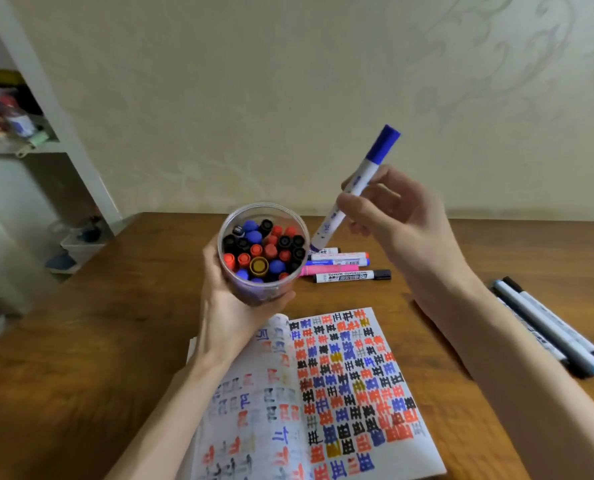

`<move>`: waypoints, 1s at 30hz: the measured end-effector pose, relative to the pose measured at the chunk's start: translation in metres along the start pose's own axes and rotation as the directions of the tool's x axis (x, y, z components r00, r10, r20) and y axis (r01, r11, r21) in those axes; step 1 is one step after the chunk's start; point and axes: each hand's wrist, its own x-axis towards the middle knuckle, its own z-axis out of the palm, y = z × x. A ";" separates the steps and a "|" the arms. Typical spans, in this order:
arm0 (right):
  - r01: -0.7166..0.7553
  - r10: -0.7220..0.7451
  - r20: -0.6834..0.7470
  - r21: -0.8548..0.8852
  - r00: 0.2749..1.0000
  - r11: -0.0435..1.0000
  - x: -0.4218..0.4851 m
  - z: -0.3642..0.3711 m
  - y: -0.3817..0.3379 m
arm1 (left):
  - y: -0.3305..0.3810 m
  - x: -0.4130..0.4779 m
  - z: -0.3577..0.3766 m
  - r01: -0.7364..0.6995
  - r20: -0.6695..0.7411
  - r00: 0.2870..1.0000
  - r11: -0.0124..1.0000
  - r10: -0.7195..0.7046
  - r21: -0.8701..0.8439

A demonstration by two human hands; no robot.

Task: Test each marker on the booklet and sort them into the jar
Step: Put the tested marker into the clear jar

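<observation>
Round clear plastic jar (256,295) stuffed with markers (254,237) is cupped by the left hand (223,308) above the far edge of the booklet (351,393), a smooth blue-capped marker (356,187) pinched by the right hand (397,218), spare markers (344,267) left near the far edge of the wooden table (80,341).

Left hand (228,306) raised at centre, palm up, fingers curled round a jar (259,293), right hand (401,220) lifted farther right, fingertips pinching a blue marker (372,163), both forearms bare
</observation>
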 end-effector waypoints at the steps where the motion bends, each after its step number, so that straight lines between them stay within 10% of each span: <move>1: 0.036 -0.036 0.007 -0.027 0.999 0.999 0.001 0.000 -0.004 | 0.002 -0.002 0.002 -0.029 0.010 1.000 1.000 0.029 -0.009; 13: 0.293 -0.255 0.150 -0.370 0.955 0.882 -0.011 -0.003 -0.006 | 0.003 -0.002 0.005 -0.187 0.093 0.978 0.982 0.185 0.010; 22: 0.649 -0.571 0.404 -0.687 0.715 0.327 -0.020 0.010 0.026 | 0.012 0.001 0.009 -0.146 0.065 0.987 0.989 0.144 0.030; 30: 0.231 -0.260 0.009 -0.495 0.965 0.838 -0.025 0.023 0.013 | -0.003 -0.001 0.004 -0.132 0.076 0.988 0.991 0.134 -0.026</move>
